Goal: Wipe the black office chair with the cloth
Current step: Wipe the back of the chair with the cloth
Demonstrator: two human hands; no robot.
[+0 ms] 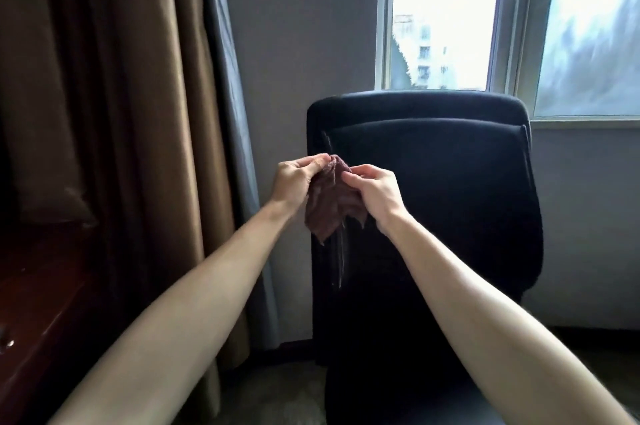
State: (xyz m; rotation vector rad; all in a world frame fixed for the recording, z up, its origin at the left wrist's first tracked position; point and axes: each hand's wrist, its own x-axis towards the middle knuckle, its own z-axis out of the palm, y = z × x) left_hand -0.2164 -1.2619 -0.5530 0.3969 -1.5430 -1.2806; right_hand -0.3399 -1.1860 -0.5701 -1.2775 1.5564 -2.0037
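Note:
The black office chair (450, 189) stands in front of me with its tall padded backrest facing me, below the window. A brownish-maroon cloth (329, 206) hangs crumpled between my two hands, in front of the backrest's left edge. My left hand (294, 182) pinches the cloth's top edge with thumb and fingers. My right hand (377, 192) pinches the cloth just to the right of it. Frayed ends of the cloth dangle down over the backrest. I cannot tell whether the cloth touches the chair.
Brown and grey curtains (156, 113) hang at the left, close to the chair. A dark wooden cabinet (34, 286) stands at the far left. A window (446, 19) is behind the chair, and carpet (277, 386) lies below.

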